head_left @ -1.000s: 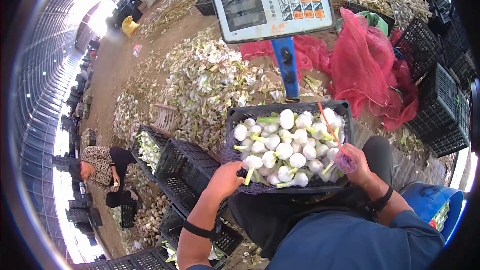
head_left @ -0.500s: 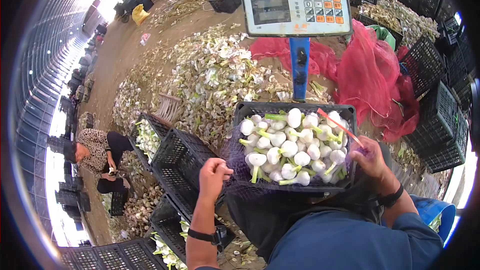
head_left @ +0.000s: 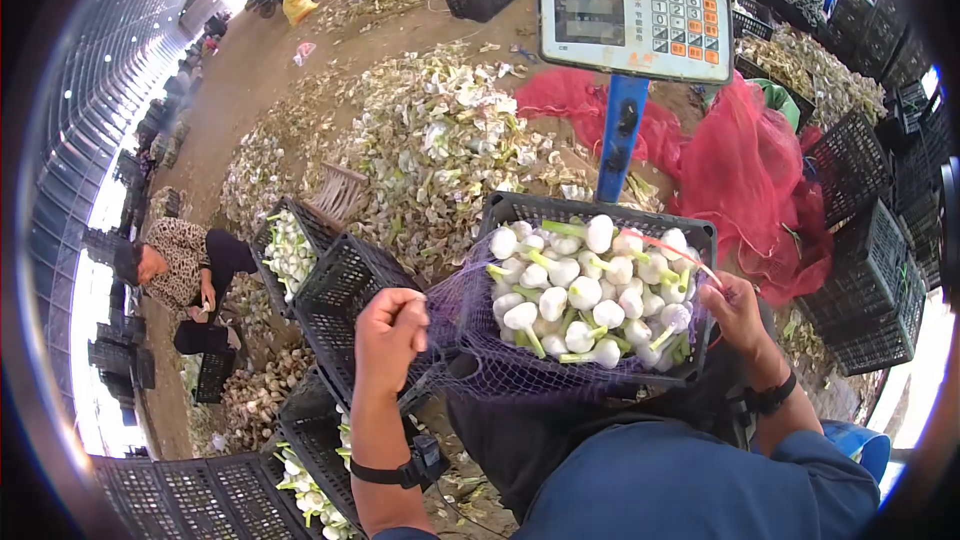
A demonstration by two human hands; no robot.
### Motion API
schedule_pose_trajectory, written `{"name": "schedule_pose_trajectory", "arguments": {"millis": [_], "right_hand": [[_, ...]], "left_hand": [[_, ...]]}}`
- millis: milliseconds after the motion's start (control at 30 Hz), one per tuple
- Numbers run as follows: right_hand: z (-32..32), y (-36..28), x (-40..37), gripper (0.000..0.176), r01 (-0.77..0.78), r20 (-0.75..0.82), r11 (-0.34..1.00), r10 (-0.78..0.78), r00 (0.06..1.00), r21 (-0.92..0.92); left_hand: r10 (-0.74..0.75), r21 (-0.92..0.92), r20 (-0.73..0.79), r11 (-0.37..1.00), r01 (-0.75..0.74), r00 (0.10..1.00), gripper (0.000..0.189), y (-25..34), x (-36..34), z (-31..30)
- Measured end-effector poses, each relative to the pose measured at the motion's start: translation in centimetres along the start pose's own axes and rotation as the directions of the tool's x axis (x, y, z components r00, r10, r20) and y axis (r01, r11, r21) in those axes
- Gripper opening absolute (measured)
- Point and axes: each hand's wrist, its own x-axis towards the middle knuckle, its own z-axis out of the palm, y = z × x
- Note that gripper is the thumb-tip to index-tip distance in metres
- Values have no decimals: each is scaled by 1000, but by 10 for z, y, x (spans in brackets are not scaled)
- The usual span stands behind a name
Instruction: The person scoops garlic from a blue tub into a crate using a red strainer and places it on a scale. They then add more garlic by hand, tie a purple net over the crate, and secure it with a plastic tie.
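A black plastic crate [head_left: 500, 202] full of white garlic bulbs [head_left: 585, 292] with green stem stubs sits in front of me, under the scale display [head_left: 635, 15]. Purple mesh netting [head_left: 470, 305] lies along the crate's left and near sides. My left hand [head_left: 390, 335] is closed on the netting's left edge and holds it stretched out from the crate. At the crate's right rim, my right hand [head_left: 735, 312] is closed on a thin red strip [head_left: 665, 248] that reaches over the garlic. Whether netting is also in those fingers is hard to see.
Black crates [head_left: 345, 305] stand to the left, some with garlic. A person [head_left: 185, 265] sits beyond them. Garlic skins [head_left: 430, 130] heap on the floor ahead. Red netting [head_left: 745, 175] and stacked crates [head_left: 870, 285] are on the right. The scale's blue post [head_left: 622, 135] rises behind the crate.
My left hand has moved left, drawing the purple netting out wider from the crate. My right hand stays near the right rim, and the red strip lies lower over the garlic.
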Motion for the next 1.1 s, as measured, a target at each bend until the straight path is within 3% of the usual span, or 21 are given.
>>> {"name": "schedule_pose_trajectory", "arguments": {"millis": [67, 133, 167, 200, 233, 267, 300, 400, 433, 533, 600, 667, 733, 767, 800, 867, 900, 933, 1000, 1033, 1100], "right_hand": [[-1, 0, -2, 27, -108, 5, 975, 109, 994, 196], [-10, 4, -3, 27, -113, -7, 962, 118, 993, 247], [-14, 5, -4, 27, -115, -21, 947, 127, 992, 299], [-15, 6, -6, 27, -114, -30, 947, 129, 991, 299], [-17, 7, -7, 26, -95, -54, 953, 115, 992, 287], [-18, 9, -7, 26, -77, -75, 959, 102, 992, 274], [-17, 10, -9, 26, -83, -79, 958, 108, 991, 274], [-10, 10, -13, 26, -86, -58, 967, 103, 993, 239], [-5, 8, -13, 25, -64, -72, 980, 79, 994, 190], [-8, 10, -15, 25, -76, -67, 988, 85, 994, 137], [-10, 8, -15, 26, 9, -103, 991, 5, 995, 130], [-20, 10, -19, 27, -58, -107, 994, 68, 992, 94], [-24, 14, -19, 26, -72, -113, 977, 96, 989, 201], [-24, 12, -17, 26, -68, -116, 976, 94, 989, 206], [-23, 7, -14, 27, -61, -106, 974, 86, 991, 218], [-17, -2, -14, 28, -61, -92, 968, 86, 992, 244], [-16, -2, -15, 28, -66, -106, 964, 96, 990, 256], [-15, -4, -14, 28, -53, -96, 964, 80, 992, 262], [-16, 1, -14, 28, -55, -84, 962, 81, 993, 268], [-16, 6, -14, 28, -73, -76, 959, 97, 992, 274], [-13, 9, -12, 27, -75, -66, 964, 94, 993, 255]], "left_hand": [[-46, -36, 74, 998, 49, 996, 14, 2, -4, 4], [22, -371, -66, 927, -45, 998, 23, 1, -5, 15], [60, -229, -112, 970, -85, 992, 26, -26, 4, -3], [63, -229, -103, 970, -85, 993, 26, -50, 9, -8], [108, 129, -109, 987, -93, 988, 24, -55, 11, -3], [153, 471, -101, 878, -88, 983, 22, -59, 13, 0], [316, 625, -23, 745, -233, 948, 20, -66, 10, 10], [365, 630, 93, 699, -338, 926, 32, -68, 13, 64], [219, 669, 180, 687, -283, 959, 38, -66, 11, 80], [223, 793, 366, 432, -428, 903, 30, -101, 24, 99], [234, 807, 358, 409, -426, 904, 27, -99, 24, 98], [237, 822, 351, 386, -419, 906, 24, -100, 21, 98], [337, 848, 409, 203, -490, 848, 14, -111, 20, 95], [291, 751, 431, 409, -519, 854, 8, -112, 17, 91], [295, 753, 433, 401, -522, 852, 8, -111, 20, 86], [-4, 505, 436, 829, -241, 900, 4, -105, 25, 73], [-90, 248, 224, 968, 33, 970, 7, -114, 37, 61], [-71, 185, 174, 982, 38, 982, 12, -103, 39, 60], [96, 546, 58, 830, -112, 994, 19, -112, 47, 47], [82, 549, 60, 829, -101, 995, 19, -106, 42, 53], [217, 661, 271, 666, -346, 938, 30, -84, 32, 75]]}}
